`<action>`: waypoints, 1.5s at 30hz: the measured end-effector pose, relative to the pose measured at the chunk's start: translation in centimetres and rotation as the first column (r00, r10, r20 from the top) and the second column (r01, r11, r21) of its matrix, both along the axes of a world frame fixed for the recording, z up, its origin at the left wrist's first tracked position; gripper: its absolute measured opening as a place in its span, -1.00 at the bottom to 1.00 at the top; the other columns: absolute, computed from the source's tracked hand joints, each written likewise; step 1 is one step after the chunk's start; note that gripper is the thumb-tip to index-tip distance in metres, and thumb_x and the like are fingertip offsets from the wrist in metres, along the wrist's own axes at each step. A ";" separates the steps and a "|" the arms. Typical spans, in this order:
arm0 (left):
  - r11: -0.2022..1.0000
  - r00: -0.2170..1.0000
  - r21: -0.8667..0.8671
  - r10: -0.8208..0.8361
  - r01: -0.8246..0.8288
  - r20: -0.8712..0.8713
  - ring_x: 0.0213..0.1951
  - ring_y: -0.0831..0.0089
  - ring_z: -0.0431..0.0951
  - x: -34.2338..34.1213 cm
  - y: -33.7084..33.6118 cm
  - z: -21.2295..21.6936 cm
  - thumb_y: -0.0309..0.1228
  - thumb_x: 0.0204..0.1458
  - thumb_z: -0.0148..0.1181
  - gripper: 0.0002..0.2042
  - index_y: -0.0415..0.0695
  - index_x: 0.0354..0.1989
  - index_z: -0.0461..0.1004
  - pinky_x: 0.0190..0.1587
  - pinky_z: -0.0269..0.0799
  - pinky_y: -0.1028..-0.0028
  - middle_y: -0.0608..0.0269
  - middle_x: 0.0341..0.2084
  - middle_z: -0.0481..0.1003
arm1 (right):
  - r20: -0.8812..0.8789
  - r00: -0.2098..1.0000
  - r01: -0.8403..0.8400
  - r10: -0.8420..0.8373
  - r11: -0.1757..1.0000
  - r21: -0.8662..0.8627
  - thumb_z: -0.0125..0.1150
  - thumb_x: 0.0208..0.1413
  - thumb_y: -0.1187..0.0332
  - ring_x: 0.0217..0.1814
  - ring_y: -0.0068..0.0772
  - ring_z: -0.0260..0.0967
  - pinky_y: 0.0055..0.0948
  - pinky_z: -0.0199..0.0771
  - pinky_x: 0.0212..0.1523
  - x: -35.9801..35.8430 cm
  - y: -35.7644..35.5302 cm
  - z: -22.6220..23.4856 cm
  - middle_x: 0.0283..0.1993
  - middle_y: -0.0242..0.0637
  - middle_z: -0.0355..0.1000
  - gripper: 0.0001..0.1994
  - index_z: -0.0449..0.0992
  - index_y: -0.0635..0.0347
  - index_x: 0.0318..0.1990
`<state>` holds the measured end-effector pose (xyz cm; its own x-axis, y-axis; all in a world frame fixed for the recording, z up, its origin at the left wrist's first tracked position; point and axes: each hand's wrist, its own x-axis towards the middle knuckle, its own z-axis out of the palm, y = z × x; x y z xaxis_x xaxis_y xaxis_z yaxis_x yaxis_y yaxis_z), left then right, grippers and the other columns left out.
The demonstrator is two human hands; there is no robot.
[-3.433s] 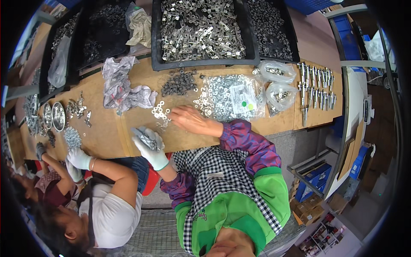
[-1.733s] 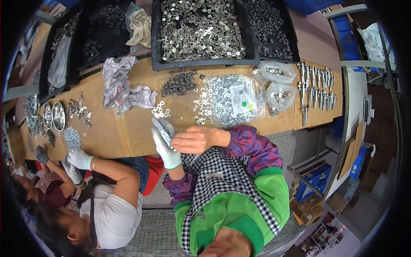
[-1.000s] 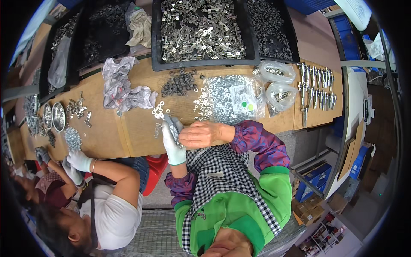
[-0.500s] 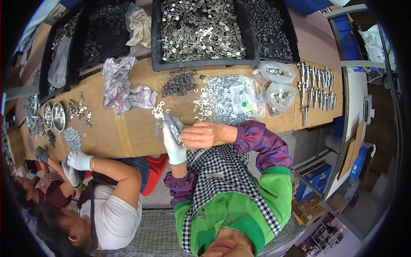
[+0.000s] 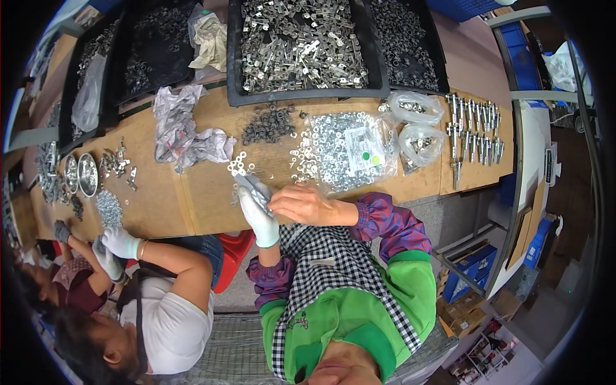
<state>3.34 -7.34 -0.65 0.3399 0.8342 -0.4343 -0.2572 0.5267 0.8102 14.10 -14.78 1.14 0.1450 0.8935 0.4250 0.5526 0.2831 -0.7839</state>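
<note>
In a white glove with grey fingertips, my left hand [image 5: 258, 218] grips a flat grey metal-looking piece [image 5: 250, 182], whose exact kind I cannot make out. My bare right hand [image 5: 305, 204] meets it from the right, fingers bent and pressed together at the piece's right side. Whatever lies between those fingertips is hidden. Just beyond the piece's far end, small white-silver washers [image 5: 239, 164] lie on the cardboard-covered bench [image 5: 212, 199]. Farther off is a heap of dark rings [image 5: 268, 124]. To the right, a clear bag [image 5: 346, 138] holds many bright washers, some spilled beside it.
A black tray [image 5: 308, 95] of metal clips stands at the back, dark-ring trays on both sides. Crumpled paper [image 5: 183, 131] lies left; small part-filled bags [image 5: 421, 142] and rows of bolt-like assemblies [image 5: 471, 128] lie right. A co-worker [image 5: 170, 301] with white gloves sits close on my left.
The grey piece and my left hand have tilted farther to the left. My right hand has shifted slightly down, its forearm and sleeve lower. The washers stay put.
</note>
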 end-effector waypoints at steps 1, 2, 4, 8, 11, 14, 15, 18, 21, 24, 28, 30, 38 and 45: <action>0.997 0.999 0.072 0.008 -0.004 -0.052 -0.30 0.60 0.27 0.0 -0.1 -0.3 -0.13 0.28 -0.25 -0.45 -0.26 0.31 0.02 -0.24 0.23 0.59 0.33 -0.19 0.32 | -0.034 0.999 0.024 -0.024 1.000 0.001 0.21 0.02 0.45 -0.23 -0.40 0.43 -0.46 0.38 -0.26 -0.1 0.0 0.0 -0.25 -0.34 0.45 -0.89 0.53 0.24 -0.28; 0.997 0.999 0.072 0.008 -0.004 -0.052 -0.30 0.60 0.27 0.0 -0.3 -0.7 -0.13 0.28 -0.25 -0.45 -0.26 0.31 0.02 -0.24 0.23 0.59 0.33 -0.19 0.32 | -0.034 0.999 0.024 -0.024 1.000 0.001 0.21 0.02 0.45 -0.23 -0.40 0.43 -0.46 0.38 -0.26 -0.2 0.0 0.0 -0.25 -0.34 0.45 -0.89 0.53 0.24 -0.28; 0.978 0.979 0.188 0.124 -0.093 -0.160 -0.31 0.62 0.24 -0.1 -0.6 -1.6 -0.13 0.28 -0.26 -0.45 -0.27 0.31 0.01 -0.26 0.21 0.59 0.31 -0.17 0.30 | -0.176 0.984 -0.009 -0.012 0.993 -0.116 0.20 0.02 0.46 -0.23 -0.32 0.44 -0.42 0.43 -0.22 -0.2 0.1 0.2 -0.25 -0.30 0.45 -0.88 0.53 0.24 -0.26; 1.000 1.000 0.010 -0.021 0.021 0.022 -0.35 0.62 0.24 0.0 0.0 0.0 -0.12 0.28 -0.26 -0.50 -0.25 0.23 0.14 -0.30 0.20 0.60 0.34 -0.26 0.31 | -0.384 0.923 -0.059 -0.015 0.982 -0.180 0.19 0.01 0.49 -0.24 -0.30 0.45 -0.39 0.45 -0.21 0.2 0.0 0.5 -0.26 -0.27 0.45 -0.87 0.53 0.23 -0.25; 0.996 0.998 -0.085 0.014 -0.008 0.062 -0.39 0.62 0.22 0.3 -0.2 1.0 -0.11 0.28 -0.27 -0.58 -0.20 0.08 0.25 -0.36 0.17 0.59 0.38 -0.39 0.27 | -0.504 0.863 -0.085 -0.032 0.974 -0.208 0.17 -0.01 0.52 -0.25 -0.34 0.44 -0.44 0.43 -0.18 0.4 0.0 0.7 -0.27 -0.28 0.44 -0.86 0.54 0.23 -0.25; 0.995 0.996 -0.087 -0.045 0.053 0.083 -0.43 0.62 0.20 0.1 -0.1 0.7 -0.12 0.28 -0.28 -0.63 -0.15 -0.01 0.28 -0.40 0.13 0.59 0.42 -0.47 0.21 | -0.543 0.838 -0.126 -0.043 0.955 -0.269 0.16 -0.03 0.54 -0.24 -0.39 0.43 -0.49 0.39 -0.15 0.5 -0.1 0.9 -0.28 -0.28 0.44 -0.86 0.53 0.26 -0.28; 0.993 0.987 -0.015 -0.115 0.117 0.111 -0.42 0.62 0.21 -0.5 0.1 -0.2 -0.13 0.28 -0.28 -0.63 -0.16 -0.02 0.28 -0.38 0.15 0.58 0.41 -0.46 0.23 | -0.570 0.820 -0.171 -0.057 0.925 -0.339 0.15 -0.03 0.55 -0.22 -0.43 0.41 -0.51 0.38 -0.14 0.5 -0.1 1.4 -0.27 -0.29 0.44 -0.87 0.52 0.28 -0.28; 0.985 0.986 0.069 -0.161 0.158 0.034 -0.39 0.60 0.24 -1.4 -0.5 -2.6 -0.13 0.28 -0.29 -0.62 -0.20 -0.03 0.28 -0.34 0.19 0.56 0.38 -0.41 0.26 | -0.677 0.727 -0.266 -0.117 0.861 -0.434 0.14 -0.02 0.58 -0.20 -0.51 0.39 -0.52 0.36 -0.12 0.4 -0.2 1.4 -0.27 -0.32 0.45 -0.88 0.49 0.29 -0.29; 0.987 0.990 0.090 -0.125 0.131 -0.061 -0.33 0.55 0.28 -2.1 -1.2 -4.5 -0.13 0.28 -0.31 -0.60 -0.23 -0.01 0.27 -0.25 0.23 0.53 0.33 -0.34 0.30 | -0.801 0.572 -0.334 -0.176 0.842 -0.423 0.14 0.00 0.59 -0.19 -0.59 0.38 -0.52 0.38 -0.12 -0.6 -1.0 0.0 -0.27 -0.37 0.45 -0.89 0.47 0.29 -0.28; 0.973 0.982 0.141 -0.175 0.184 -0.072 -0.31 0.53 0.30 -2.7 -1.2 -4.2 -0.14 0.29 -0.34 -0.58 -0.25 0.02 0.25 -0.20 0.24 0.51 0.30 -0.30 0.31 | -0.893 0.417 -0.396 -0.168 0.851 -0.345 0.15 0.04 0.56 -0.24 -0.63 0.38 -0.57 0.41 -0.17 -1.3 -1.5 -2.7 -0.27 -0.40 0.44 -0.90 0.45 0.28 -0.26; 0.933 0.981 0.326 -0.107 0.155 -0.159 -0.44 0.59 0.23 -1.7 -1.6 -2.9 -0.15 0.29 -0.33 -0.63 -0.23 -0.12 0.28 -0.36 0.16 0.58 0.35 -0.45 0.28 | -0.929 0.324 -0.469 -0.177 0.823 -0.320 0.15 0.06 0.55 -0.24 -0.69 0.39 -0.60 0.42 -0.23 -1.1 -2.0 -2.4 -0.30 -0.42 0.45 -0.92 0.47 0.27 -0.27; 0.934 0.975 0.293 -0.163 0.203 -0.154 -0.41 0.59 0.24 -1.7 -1.5 -2.4 -0.15 0.29 -0.35 -0.63 -0.22 -0.09 0.27 -0.33 0.18 0.56 0.37 -0.44 0.28 | -0.887 0.424 -0.425 -0.183 0.824 -0.374 0.15 0.07 0.53 -0.24 -0.66 0.40 -0.58 0.42 -0.25 -0.6 -2.0 -1.8 -0.31 -0.42 0.46 -0.91 0.48 0.26 -0.25; 0.991 0.990 0.109 -0.066 0.079 -0.121 -0.48 0.62 0.21 -0.2 -2.1 -2.6 -0.10 0.27 -0.30 -0.64 -0.15 -0.19 0.30 -0.41 0.15 0.60 0.40 -0.51 0.25 | -0.281 0.952 0.033 -0.118 0.957 -0.288 0.17 0.01 0.50 -0.30 -0.34 0.41 -0.42 0.37 -0.33 -0.7 -2.4 -1.2 -0.30 -0.30 0.44 -0.87 0.54 0.20 -0.26; 0.976 0.976 0.024 -0.215 0.216 -0.038 -0.52 0.67 0.19 -2.5 -1.3 -3.9 -0.10 0.28 -0.32 -0.65 -0.10 -0.25 0.29 -0.46 0.13 0.62 0.47 -0.57 0.21 | 0.415 0.866 0.405 -0.278 0.877 -0.258 0.13 -0.08 0.51 -0.32 -0.21 0.41 -0.26 0.34 -0.34 6.9 0.6 -2.2 -0.33 -0.23 0.43 -0.89 0.51 0.17 -0.34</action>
<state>0.81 -8.68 -4.54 0.4978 0.7548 -0.4271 -0.1116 0.5441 0.8316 20.99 -14.16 -1.04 0.3635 0.9097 0.2009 0.8225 -0.2121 -0.5277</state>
